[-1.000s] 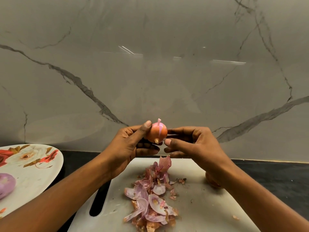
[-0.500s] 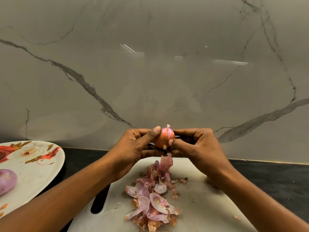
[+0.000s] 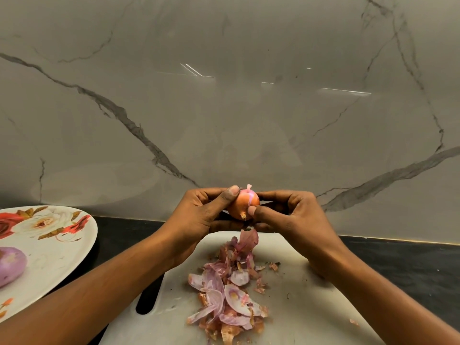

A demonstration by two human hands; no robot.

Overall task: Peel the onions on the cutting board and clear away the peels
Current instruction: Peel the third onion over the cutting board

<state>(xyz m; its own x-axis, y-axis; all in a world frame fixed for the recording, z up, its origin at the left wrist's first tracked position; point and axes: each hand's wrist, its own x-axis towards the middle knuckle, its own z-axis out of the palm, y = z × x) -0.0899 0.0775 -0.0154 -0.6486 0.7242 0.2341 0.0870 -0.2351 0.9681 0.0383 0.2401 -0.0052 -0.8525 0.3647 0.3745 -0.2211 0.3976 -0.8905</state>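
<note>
The left hand [image 3: 199, 215] is cradling a small onion [image 3: 242, 202] above the far edge of the cutting board [image 3: 311, 307], fingers curled round it and thumb pressing on top. The right hand [image 3: 293, 217] is gripping it from the other side, thumb tip pressing at the skin beside the root end. On the board, below the hands, a heap of peels [image 3: 229, 295] is lying. Left of the board, a floral plate [image 3: 62, 247] is carrying a peeled onion [image 3: 10, 266]. The risk, I judge: the thin skin tearing into scraps under the thumbnail, or the smooth bulb slipping out and knocking peels off the board.
</note>
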